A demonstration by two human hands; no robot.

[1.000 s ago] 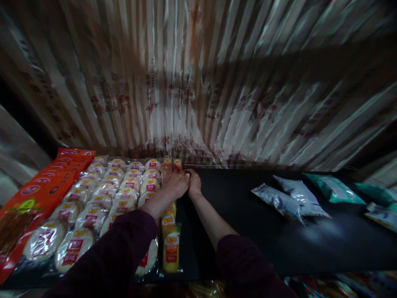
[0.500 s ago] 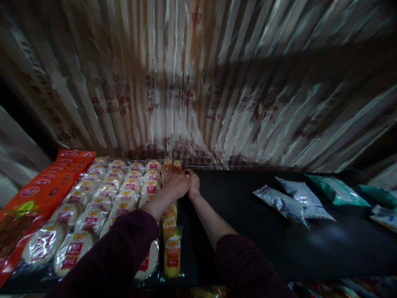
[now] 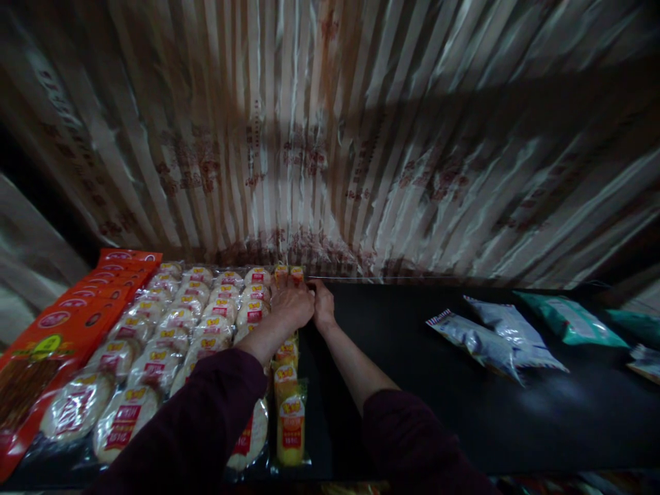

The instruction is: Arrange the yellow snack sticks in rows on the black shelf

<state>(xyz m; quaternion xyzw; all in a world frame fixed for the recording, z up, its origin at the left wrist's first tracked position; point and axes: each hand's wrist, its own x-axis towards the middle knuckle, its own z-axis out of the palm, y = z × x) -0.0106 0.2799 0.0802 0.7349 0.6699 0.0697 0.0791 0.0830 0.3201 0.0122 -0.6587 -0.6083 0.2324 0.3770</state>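
My left hand lies over the back part of a narrow row of yellow wrapped snack cakes, its fingers reaching forward onto the packs. Beside it on the right, my right hand touches or nearly touches the left one. Its fingers bend inward at the row's right side, and whatever they grip is hidden. Two small packs show just beyond my fingertips. Immediately left of the row stand several lines of round white crackers in clear wrappers with red labels.
Orange snack bags overlap at the far left of the black shelf. To the right lie silvery-blue bags and a green bag. A pleated, printed sheet hangs behind the shelf. Other packages show below the front edge.
The whole view has shifted slightly, with the goods appearing a little further right. My hands stay at the same spot on the yellow row, with barely any movement.
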